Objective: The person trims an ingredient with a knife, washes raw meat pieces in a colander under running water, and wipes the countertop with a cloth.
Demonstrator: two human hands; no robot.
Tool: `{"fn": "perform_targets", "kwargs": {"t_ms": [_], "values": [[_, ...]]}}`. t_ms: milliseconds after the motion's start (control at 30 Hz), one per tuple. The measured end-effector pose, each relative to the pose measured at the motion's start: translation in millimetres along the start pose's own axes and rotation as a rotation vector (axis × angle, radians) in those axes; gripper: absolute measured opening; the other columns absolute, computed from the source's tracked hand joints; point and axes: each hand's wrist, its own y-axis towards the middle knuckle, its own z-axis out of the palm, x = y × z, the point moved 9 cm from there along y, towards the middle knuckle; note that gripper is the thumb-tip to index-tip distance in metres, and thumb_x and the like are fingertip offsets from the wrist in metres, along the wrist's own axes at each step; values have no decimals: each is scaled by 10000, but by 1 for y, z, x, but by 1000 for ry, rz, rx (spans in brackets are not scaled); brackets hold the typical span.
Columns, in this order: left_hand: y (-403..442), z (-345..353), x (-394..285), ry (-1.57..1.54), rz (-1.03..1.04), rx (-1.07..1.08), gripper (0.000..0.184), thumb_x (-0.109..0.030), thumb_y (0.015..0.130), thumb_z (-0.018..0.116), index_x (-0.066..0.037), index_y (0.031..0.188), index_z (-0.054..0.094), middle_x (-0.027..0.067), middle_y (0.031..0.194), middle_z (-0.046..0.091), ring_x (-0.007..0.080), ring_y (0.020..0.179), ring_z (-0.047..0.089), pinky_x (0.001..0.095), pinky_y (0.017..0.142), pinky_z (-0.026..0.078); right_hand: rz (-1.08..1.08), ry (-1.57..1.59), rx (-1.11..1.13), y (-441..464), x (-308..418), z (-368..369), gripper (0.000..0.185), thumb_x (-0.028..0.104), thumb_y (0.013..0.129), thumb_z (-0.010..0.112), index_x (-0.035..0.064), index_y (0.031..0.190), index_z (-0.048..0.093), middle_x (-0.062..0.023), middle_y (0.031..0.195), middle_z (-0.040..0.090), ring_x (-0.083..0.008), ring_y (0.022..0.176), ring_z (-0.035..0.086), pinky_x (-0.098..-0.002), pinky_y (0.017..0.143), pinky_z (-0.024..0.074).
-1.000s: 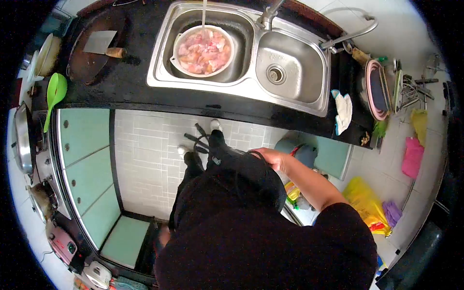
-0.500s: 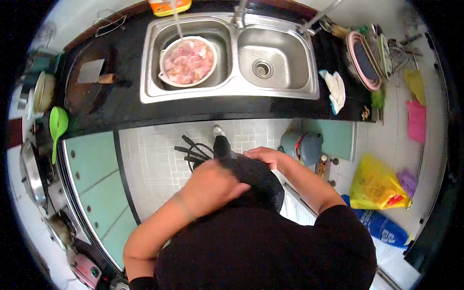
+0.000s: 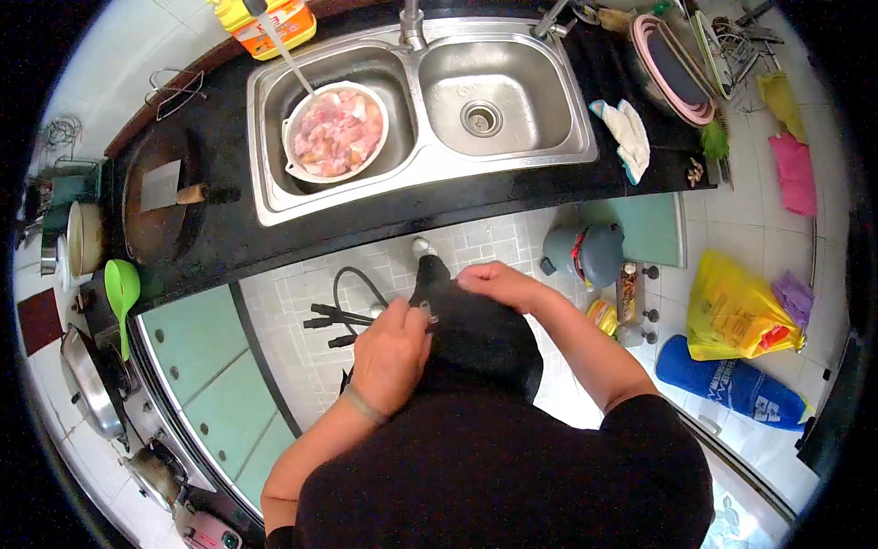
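Black fabric (image 3: 480,334) hangs in front of my waist; whether it is a bag or clothing I cannot tell. My left hand (image 3: 389,357) is closed at its left upper edge, with a small greyish piece (image 3: 428,313), perhaps a zip pull or clip, at the fingertips. At the right upper edge, my right hand (image 3: 501,284) grips the fabric, its fingertips partly hidden. Black cables (image 3: 334,316) with thick plug ends stick out left of my left hand. In the left sink basin, a white bowl (image 3: 291,151) holds raw meat pieces (image 3: 338,133) under running water.
A double steel sink (image 3: 421,165) is set in the black counter. A cleaver (image 3: 163,186) lies on a round board at left, and a green ladle (image 3: 121,288) beyond its edge. White gloves (image 3: 625,137) lie right of the sink. A grey bin (image 3: 599,254) and yellow bag (image 3: 732,306) are at lower right.
My left hand, blurred before over the fabric, has moved slightly and now pinches at its edge. My right hand stays on the fabric. The view has tilted and shifted.
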Motion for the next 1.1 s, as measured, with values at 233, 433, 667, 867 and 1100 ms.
{"fn": "perform_targets", "kwargs": {"t_ms": [233, 433, 667, 867, 1100], "values": [[1, 4, 5, 86, 53, -48, 215, -90, 711, 627, -46, 864, 483, 121, 808, 485, 300, 692, 553, 391, 565, 464, -623, -477, 60, -22, 99, 49, 259, 77, 847, 532, 66, 1096, 604, -122, 1091, 587, -274, 1048, 522, -353, 926, 394], [1, -8, 4, 92, 81, -99, 105, -50, 731, 563, -36, 783, 473, 124, 733, 463, 292, 646, 533, 381, 528, 456, -727, -653, 229, -31, 122, 72, 159, 50, 784, 579, 45, 938, 616, -99, 926, 612, -277, 934, 550, -371, 806, 448], [-4, -19, 10, 8, 64, -73, 145, -24, 711, 578, -29, 803, 466, 144, 763, 472, 317, 667, 535, 398, 541, 449, -990, -1233, -51, -86, 133, 72, 205, 31, 599, 606, 85, 775, 517, -55, 780, 494, -258, 764, 489, -350, 669, 427], [-18, -23, 14, -82, 85, -26, 196, 34, 660, 578, -11, 796, 445, 157, 761, 482, 341, 673, 527, 411, 554, 439, -462, -962, 56, -118, 54, 16, 202, 39, 683, 639, 70, 867, 560, -58, 871, 544, -228, 846, 525, -330, 724, 441], [-23, -19, -1, -235, 286, 113, 235, 51, 612, 574, -8, 821, 483, 128, 739, 465, 308, 665, 508, 382, 569, 439, 117, 300, -133, -62, -85, -23, 480, 400, 942, 393, 0, 1191, 480, -113, 1235, 489, -208, 1119, 490, -345, 926, 416]]}}
